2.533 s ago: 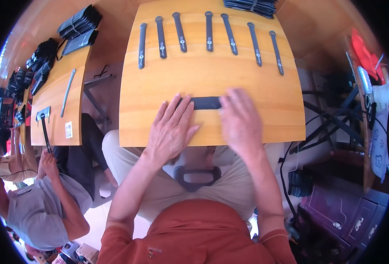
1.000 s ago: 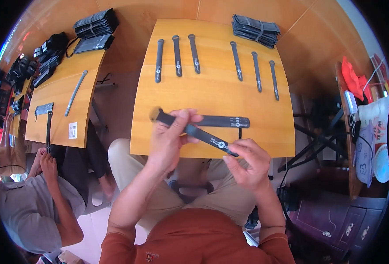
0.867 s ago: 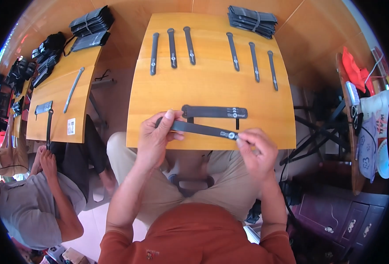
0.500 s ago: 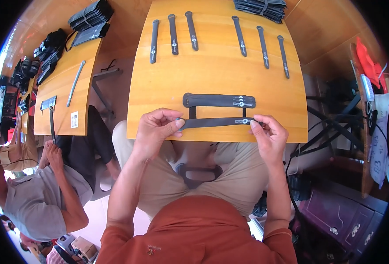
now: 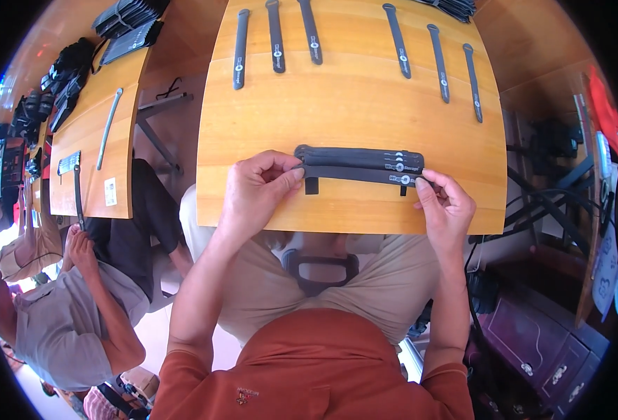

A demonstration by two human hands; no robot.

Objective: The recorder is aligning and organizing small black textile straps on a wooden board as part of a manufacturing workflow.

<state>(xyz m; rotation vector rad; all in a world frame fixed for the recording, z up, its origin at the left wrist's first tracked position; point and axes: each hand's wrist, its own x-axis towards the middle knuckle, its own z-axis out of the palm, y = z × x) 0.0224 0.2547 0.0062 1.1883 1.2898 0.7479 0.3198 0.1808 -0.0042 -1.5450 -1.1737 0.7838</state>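
Between my two hands a black cable strap [image 5: 356, 175] with white print is stretched flat. My left hand [image 5: 258, 196] pinches its left end between thumb and fingers, and my right hand [image 5: 449, 204] pinches the right end. It lies along the near side of a small overlapping stack of like straps [image 5: 354, 155], seeming to touch it. Two narrow black strips, a left one [image 5: 311, 186] and a right one [image 5: 403, 190], stick out from under the held strap toward me.
Farther up the wooden table [image 5: 351, 105] lie loose straps in two groups, a left group [image 5: 275, 38] and a right group [image 5: 437, 64]. A strap bundle [image 5: 452, 8] sits at the far edge. To the left, a co-worker [image 5: 78, 322] handles a strap at another table [image 5: 93, 192].
My hands have moved the held strap away from me, up against the near side of the stack. The view has shifted slightly, so the far straps sit higher.
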